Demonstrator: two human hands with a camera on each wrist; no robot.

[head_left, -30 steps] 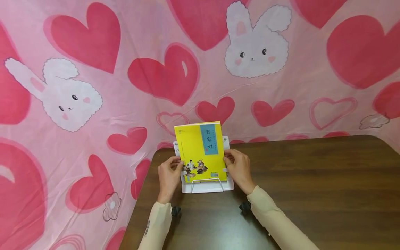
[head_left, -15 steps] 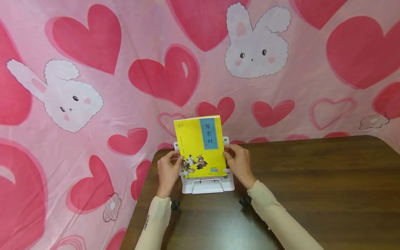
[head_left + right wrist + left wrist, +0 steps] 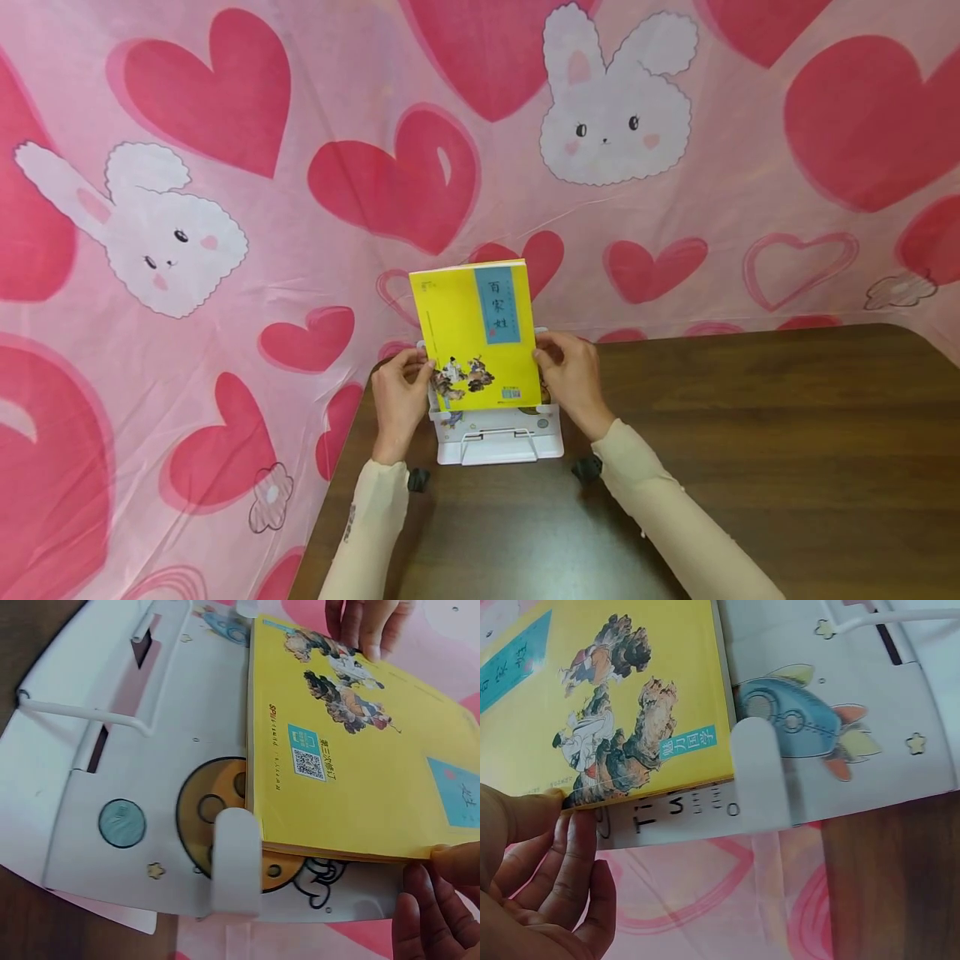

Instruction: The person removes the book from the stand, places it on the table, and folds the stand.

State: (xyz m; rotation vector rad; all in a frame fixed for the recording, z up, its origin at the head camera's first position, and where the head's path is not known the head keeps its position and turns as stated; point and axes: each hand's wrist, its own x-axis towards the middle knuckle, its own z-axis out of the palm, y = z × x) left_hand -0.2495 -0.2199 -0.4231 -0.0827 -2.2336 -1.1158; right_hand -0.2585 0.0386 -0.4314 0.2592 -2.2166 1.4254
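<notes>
A yellow book (image 3: 476,333) with a blue title strip stands upright just above a white book stand (image 3: 498,440) at the table's back left corner. My left hand (image 3: 422,368) pinches the book's left edge and my right hand (image 3: 544,357) pinches its right edge. In the left wrist view my left hand (image 3: 551,847) holds the cover's corner; the book (image 3: 622,690) lies over the stand's printed back panel (image 3: 855,705), beside a white page clip (image 3: 759,776). In the right wrist view my right hand (image 3: 439,900) grips the book (image 3: 360,750) above the stand (image 3: 112,787).
The dark wooden table (image 3: 750,450) stretches out to the right and front of the stand. A pink cloth (image 3: 225,208) printed with hearts and rabbits hangs behind and to the left of the table. A wire prop (image 3: 498,435) crosses the stand's front ledge.
Both hands have raised the book; its lower edge has come up off the stand's ledge, baring more of the stand's printed panel.
</notes>
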